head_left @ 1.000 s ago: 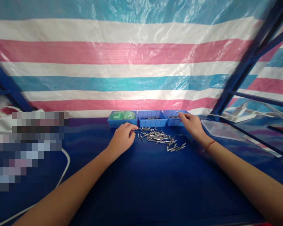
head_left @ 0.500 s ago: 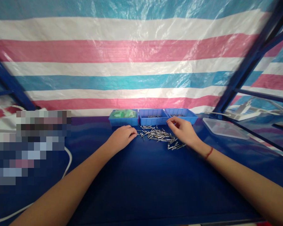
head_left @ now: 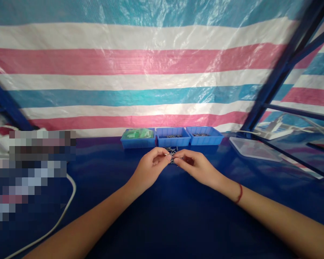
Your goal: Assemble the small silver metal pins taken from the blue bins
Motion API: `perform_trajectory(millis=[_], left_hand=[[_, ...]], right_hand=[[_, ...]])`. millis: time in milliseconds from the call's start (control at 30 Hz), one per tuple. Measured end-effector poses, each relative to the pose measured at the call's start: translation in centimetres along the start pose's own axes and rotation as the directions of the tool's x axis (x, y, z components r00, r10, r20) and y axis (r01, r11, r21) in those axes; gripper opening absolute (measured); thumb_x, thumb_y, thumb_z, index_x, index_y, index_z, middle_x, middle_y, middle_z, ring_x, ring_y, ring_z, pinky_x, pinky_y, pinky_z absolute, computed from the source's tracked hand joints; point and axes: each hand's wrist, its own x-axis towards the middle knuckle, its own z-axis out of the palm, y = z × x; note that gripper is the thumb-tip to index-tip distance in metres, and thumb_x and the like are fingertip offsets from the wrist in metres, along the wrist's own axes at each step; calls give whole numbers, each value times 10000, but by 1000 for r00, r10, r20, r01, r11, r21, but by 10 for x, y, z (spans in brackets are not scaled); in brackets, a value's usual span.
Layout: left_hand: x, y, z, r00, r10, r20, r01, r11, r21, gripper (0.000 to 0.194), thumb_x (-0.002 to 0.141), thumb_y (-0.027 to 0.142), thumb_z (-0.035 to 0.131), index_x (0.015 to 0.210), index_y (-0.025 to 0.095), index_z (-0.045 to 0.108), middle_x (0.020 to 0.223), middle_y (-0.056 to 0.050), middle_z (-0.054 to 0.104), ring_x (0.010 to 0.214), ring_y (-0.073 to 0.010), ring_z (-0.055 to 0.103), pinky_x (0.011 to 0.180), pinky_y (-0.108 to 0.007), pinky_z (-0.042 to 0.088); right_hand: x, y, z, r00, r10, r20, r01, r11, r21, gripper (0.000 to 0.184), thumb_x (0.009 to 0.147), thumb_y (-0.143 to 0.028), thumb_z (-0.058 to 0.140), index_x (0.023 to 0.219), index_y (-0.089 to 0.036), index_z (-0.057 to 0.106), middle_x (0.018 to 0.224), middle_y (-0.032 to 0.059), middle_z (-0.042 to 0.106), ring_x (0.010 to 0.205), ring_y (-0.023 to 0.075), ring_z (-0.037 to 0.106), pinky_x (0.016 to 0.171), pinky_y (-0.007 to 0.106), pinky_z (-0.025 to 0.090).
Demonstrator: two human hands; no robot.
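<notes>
My left hand [head_left: 151,167] is closed in a pinch, with a thin silvery blind rivet [head_left: 166,155] at its fingertips. Close against it, my right hand [head_left: 198,167] also pinches thumb to fingers; what it holds is too small to make out. Both sets of fingertips nearly meet over a loose pile of metal blind rivets [head_left: 175,149] on the dark blue table, and the hands cover most of that pile. Behind them stand a middle blue bin [head_left: 173,141] and a right blue bin [head_left: 205,140], each with rivet-like pieces in it.
A left blue bin [head_left: 138,144] holds green packets. A clear plastic lid [head_left: 255,148] lies at right, near a white power strip [head_left: 276,130]. A white cable [head_left: 70,196] curves along the left. Blue frame posts [head_left: 269,84] and a striped sheet [head_left: 151,61] stand behind.
My right hand has come left and nearer from beside the right bin. My left hand has moved right, so both hands now meet over the rivets. The view has shifted slightly.
</notes>
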Motion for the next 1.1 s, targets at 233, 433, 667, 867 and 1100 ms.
perform_trajectory(millis=[233,433,667,867,1100], left_hand=[[-6,0,4,999,-39,16,40,996,-74,166,773,304,599,836,151,586,801,-29,638,772,-144,611,754,-268,478],[-8,4,4,997,-29,74,27,999,17,220,821,307,533,923,144,639,810,-42,662,775,-151,622,759,-272,483],[-11,5,8,991,-19,135,13,999,40,237,846,343,494,885,157,636,832,-48,678,784,-160,631,731,-273,496],[-11,-1,8,997,76,-35,-71,991,114,140,787,284,582,852,164,608,857,-38,662,797,-152,618,721,-255,486],[-8,1,2,990,126,-57,-110,969,223,266,786,323,597,1010,180,584,860,-31,659,773,-143,617,671,-243,470]], right_hand=[[-3,-12,3,989,72,-127,-45,978,203,202,778,-360,615,815,-162,611,702,15,612,570,98,525,496,221,405],[-5,-21,4,994,58,-97,-29,960,277,195,768,-363,635,794,-170,619,695,18,651,599,112,585,537,230,453],[-6,-21,4,992,36,-122,-6,971,238,201,775,-385,622,792,-185,613,702,22,654,638,138,606,587,263,485],[-6,-15,2,986,34,-161,-18,995,99,232,776,-394,609,834,-171,634,657,11,593,536,103,504,472,228,401],[-2,-12,-1,998,38,-43,-35,997,75,283,807,-415,550,747,-157,648,695,29,616,573,109,514,516,234,404]])
